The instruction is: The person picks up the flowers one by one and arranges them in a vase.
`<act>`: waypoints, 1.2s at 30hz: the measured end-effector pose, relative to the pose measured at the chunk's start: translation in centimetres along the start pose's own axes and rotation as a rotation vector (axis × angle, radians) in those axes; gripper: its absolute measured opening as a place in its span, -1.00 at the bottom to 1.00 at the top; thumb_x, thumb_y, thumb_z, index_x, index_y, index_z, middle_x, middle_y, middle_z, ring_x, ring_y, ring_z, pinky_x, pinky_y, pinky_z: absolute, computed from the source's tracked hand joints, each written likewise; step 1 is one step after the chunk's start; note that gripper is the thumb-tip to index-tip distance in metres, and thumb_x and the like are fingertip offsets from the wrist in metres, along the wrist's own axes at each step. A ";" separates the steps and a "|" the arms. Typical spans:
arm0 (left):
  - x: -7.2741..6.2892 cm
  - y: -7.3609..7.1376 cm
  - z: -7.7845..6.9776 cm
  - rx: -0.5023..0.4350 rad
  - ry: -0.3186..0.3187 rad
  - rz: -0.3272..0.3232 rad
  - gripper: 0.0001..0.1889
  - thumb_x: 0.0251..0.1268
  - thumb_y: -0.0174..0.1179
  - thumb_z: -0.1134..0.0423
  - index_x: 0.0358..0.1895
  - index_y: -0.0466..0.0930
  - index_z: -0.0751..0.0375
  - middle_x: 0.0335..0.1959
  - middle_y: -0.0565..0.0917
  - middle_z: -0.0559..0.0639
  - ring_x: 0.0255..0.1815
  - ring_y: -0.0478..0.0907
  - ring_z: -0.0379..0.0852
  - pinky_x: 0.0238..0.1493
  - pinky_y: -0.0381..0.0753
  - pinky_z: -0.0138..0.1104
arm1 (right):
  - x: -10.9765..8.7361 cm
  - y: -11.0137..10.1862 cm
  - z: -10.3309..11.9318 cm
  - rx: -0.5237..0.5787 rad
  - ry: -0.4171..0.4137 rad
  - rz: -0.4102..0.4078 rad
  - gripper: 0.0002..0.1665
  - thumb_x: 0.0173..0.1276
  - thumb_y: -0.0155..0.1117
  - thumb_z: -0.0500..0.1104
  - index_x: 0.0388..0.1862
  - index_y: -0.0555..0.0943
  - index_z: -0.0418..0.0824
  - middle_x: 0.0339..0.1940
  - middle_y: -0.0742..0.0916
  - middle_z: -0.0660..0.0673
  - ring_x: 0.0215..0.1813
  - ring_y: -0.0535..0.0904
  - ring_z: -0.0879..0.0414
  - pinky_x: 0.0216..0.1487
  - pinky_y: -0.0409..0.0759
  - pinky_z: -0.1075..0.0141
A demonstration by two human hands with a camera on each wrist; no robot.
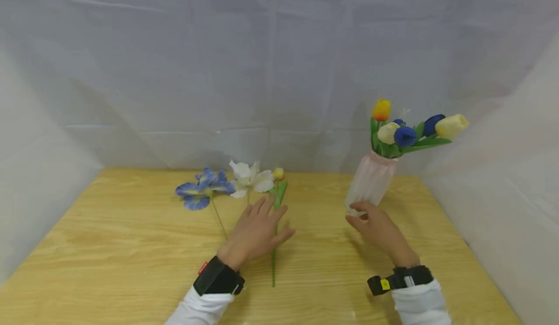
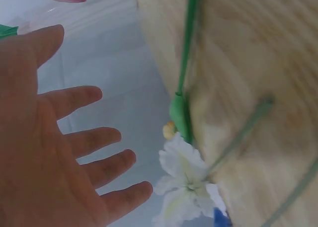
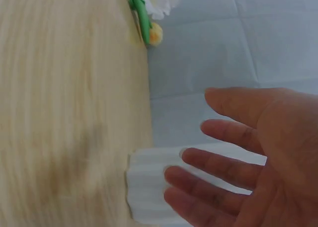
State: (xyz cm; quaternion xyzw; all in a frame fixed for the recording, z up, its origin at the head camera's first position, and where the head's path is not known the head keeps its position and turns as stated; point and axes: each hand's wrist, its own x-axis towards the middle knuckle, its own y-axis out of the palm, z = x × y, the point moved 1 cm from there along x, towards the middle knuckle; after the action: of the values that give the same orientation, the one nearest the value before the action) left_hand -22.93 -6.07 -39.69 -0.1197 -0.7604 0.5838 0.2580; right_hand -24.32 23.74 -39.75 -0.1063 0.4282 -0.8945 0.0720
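My left hand [image 1: 257, 230] hovers with spread fingers over the stems of the flowers lying on the table. Under and beside it are a yellow tulip [image 1: 278, 173] with a green stem, a white flower [image 1: 250, 177] and a blue flower [image 1: 203, 189]. Nothing is in that hand; the left wrist view shows its fingers apart from the stems. My right hand [image 1: 379, 228] is in front of a pale pink-white vase [image 1: 371, 182], fingers loosely bent and holding nothing. Several tulips [image 1: 405, 136] in yellow, orange, cream and blue stand in the vase.
The wooden table [image 1: 131, 237] reaches back to a pale cloth backdrop [image 1: 262, 73], with white cloth on both sides. The vase stands near the table's back right, its flowers leaning out to the right.
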 end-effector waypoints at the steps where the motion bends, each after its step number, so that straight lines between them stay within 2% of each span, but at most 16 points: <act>1: -0.2 0.2 0.2 0.008 -0.008 0.005 -0.38 0.35 0.05 -0.20 0.31 0.42 0.14 0.34 0.31 0.29 0.33 0.23 0.32 0.24 0.27 0.15 | -0.1 0.3 0.0 0.011 -0.006 0.023 -0.48 0.45 0.15 -0.02 0.21 0.47 -0.37 0.17 0.55 -0.35 0.08 0.53 -0.27 -0.02 0.56 -0.04; 3: -0.4 0.4 0.5 0.012 -0.024 0.005 -0.37 0.35 0.05 -0.20 0.32 0.41 0.14 0.34 0.31 0.31 0.32 0.23 0.32 0.24 0.26 0.16 | -0.2 0.9 0.0 -0.003 -0.010 0.027 -0.45 0.44 0.15 -0.01 0.25 0.45 -0.35 0.20 0.54 -0.35 0.11 0.51 -0.29 0.01 0.54 -0.07; 6: -0.6 0.5 0.9 0.011 -0.041 0.001 -0.37 0.35 0.04 -0.19 0.33 0.40 0.14 0.35 0.30 0.31 0.32 0.23 0.32 0.26 0.24 0.15 | -0.1 1.3 0.2 -0.035 -0.009 -0.013 -0.46 0.45 0.15 -0.01 0.24 0.47 -0.34 0.17 0.57 -0.33 0.08 0.54 -0.27 0.00 0.54 -0.08; 13: -2.0 -0.5 2.6 0.036 -0.090 -0.018 -0.41 0.38 0.03 -0.16 0.31 0.42 0.14 0.35 0.30 0.31 0.32 0.23 0.31 0.26 0.25 0.12 | 1.1 3.2 2.4 -0.052 -0.007 -0.052 -0.54 0.44 0.15 0.01 0.17 0.55 -0.26 0.09 0.63 -0.26 0.01 0.59 -0.17 -0.05 0.56 -0.04; 21: -4.1 -0.9 4.1 0.007 -0.159 0.021 -0.38 0.40 -0.04 -0.20 0.35 0.38 0.13 0.40 0.23 0.31 0.36 0.19 0.28 0.31 0.19 0.10 | 1.6 5.1 3.9 -0.011 0.031 -0.024 -0.55 0.44 0.14 -0.01 0.15 0.56 -0.27 0.08 0.64 -0.24 0.00 0.60 -0.13 -0.12 0.60 0.02; 28: -5.1 -1.4 5.1 -0.006 -0.192 0.006 -0.39 0.39 0.00 -0.18 0.33 0.40 0.16 0.39 0.23 0.33 0.36 0.17 0.31 0.31 0.17 0.13 | 2.4 6.9 5.2 0.005 0.041 -0.012 -0.59 0.42 0.16 0.00 0.13 0.59 -0.20 0.07 0.65 -0.19 0.00 0.60 -0.09 -0.15 0.60 0.04; 36: -6.5 -1.0 6.6 0.016 -0.232 0.014 -0.38 0.38 0.01 -0.18 0.31 0.41 0.19 0.37 0.27 0.34 0.35 0.19 0.31 0.32 0.17 0.13 | 2.6 8.2 6.9 0.016 0.045 0.026 -0.59 0.43 0.15 -0.01 0.14 0.58 -0.18 0.10 0.64 -0.13 0.01 0.60 -0.06 -0.18 0.61 0.06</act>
State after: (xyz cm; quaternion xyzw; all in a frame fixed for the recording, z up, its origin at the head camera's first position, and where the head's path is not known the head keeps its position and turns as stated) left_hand -20.87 -14.98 -41.65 -0.0547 -0.7796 0.6017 0.1650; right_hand -24.79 12.85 -41.61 -0.0797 0.4238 -0.8991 0.0750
